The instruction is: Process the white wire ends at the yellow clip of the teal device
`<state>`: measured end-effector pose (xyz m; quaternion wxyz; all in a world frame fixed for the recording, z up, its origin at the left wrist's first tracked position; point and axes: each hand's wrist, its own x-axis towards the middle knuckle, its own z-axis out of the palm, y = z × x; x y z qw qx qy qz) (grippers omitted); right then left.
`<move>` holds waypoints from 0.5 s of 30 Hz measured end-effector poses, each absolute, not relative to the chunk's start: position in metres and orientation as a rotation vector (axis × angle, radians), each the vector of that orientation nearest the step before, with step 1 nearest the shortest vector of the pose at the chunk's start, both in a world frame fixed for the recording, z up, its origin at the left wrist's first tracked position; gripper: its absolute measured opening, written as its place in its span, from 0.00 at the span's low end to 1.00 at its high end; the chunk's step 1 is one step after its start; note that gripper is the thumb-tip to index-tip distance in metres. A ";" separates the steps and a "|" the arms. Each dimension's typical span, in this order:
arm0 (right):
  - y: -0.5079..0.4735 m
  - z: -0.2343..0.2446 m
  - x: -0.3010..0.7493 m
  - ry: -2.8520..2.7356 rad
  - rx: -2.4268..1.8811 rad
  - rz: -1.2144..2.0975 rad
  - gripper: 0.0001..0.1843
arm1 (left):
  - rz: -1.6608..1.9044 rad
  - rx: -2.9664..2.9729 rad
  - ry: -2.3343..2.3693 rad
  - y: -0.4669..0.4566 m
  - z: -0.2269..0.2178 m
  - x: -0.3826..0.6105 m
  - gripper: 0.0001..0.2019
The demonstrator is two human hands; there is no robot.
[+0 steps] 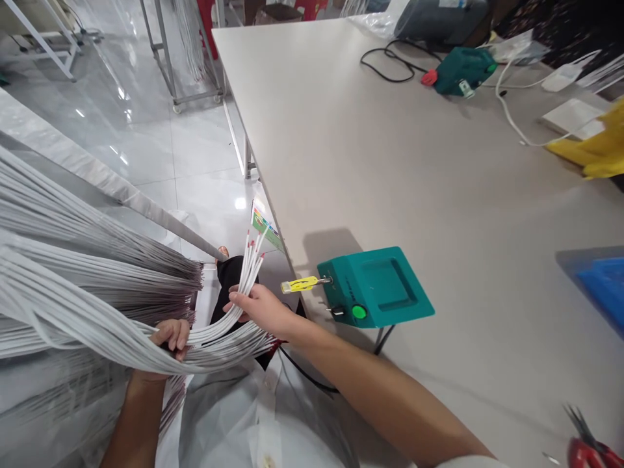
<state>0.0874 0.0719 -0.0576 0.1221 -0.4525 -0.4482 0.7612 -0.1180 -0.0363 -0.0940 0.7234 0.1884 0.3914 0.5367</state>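
A thick bundle of white cables (97,292) hangs in from the left and crosses in front of my body. My left hand (170,338) is closed around part of this bundle. Pinched in my right hand (253,309) is a smaller bunch of the cables (250,266), bent upward, with reddish tips at the ends. Other cable ends droop below my right wrist. Just right of that hand, at the table edge, stands a green device (375,286) with a green button and a yellow-tagged metal piece on its front.
Grey cables (160,266) with dark reddish ends hang behind the bundle beside a wrapped rail (112,188). The table (331,143) bears a second green device (463,70), a yellow cloth-like item (595,146), a blue item (604,289) and a red-handled tool (589,448).
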 end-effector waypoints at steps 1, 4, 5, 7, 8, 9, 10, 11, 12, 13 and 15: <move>0.071 -0.058 0.089 -1.306 -1.335 2.242 0.11 | 1.181 0.417 0.862 -0.036 -0.094 -0.118 0.16; 0.068 -0.061 0.095 -1.343 -1.393 2.293 0.15 | 1.177 0.410 0.866 -0.036 -0.095 -0.117 0.16; 0.066 -0.062 0.097 -1.363 -1.410 2.297 0.16 | 1.175 0.410 0.866 -0.036 -0.095 -0.116 0.15; 0.064 -0.061 0.100 -1.529 -1.498 2.200 0.19 | 1.170 0.413 0.862 -0.035 -0.094 -0.115 0.15; 0.063 -0.060 0.101 -1.695 -1.578 2.075 0.21 | 1.165 0.416 0.860 -0.034 -0.093 -0.114 0.15; 0.062 -0.058 0.102 -1.905 -1.655 1.909 0.23 | 1.160 0.420 0.857 -0.034 -0.092 -0.113 0.15; 0.061 -0.056 0.102 -2.135 -1.706 1.722 0.24 | 1.153 0.424 0.854 -0.033 -0.091 -0.111 0.15; 0.060 -0.053 0.103 -2.349 -1.717 1.536 0.25 | 1.142 0.429 0.852 -0.032 -0.090 -0.109 0.15; 0.060 -0.050 0.103 -2.515 -1.690 1.388 0.25 | 1.131 0.431 0.851 -0.032 -0.088 -0.106 0.15; 0.060 -0.047 0.103 -2.608 -1.637 1.307 0.24 | 1.115 0.431 0.853 -0.031 -0.087 -0.102 0.15; 0.061 -0.041 0.101 -2.656 -1.538 1.231 0.20 | 1.105 0.417 0.871 -0.032 -0.084 -0.093 0.16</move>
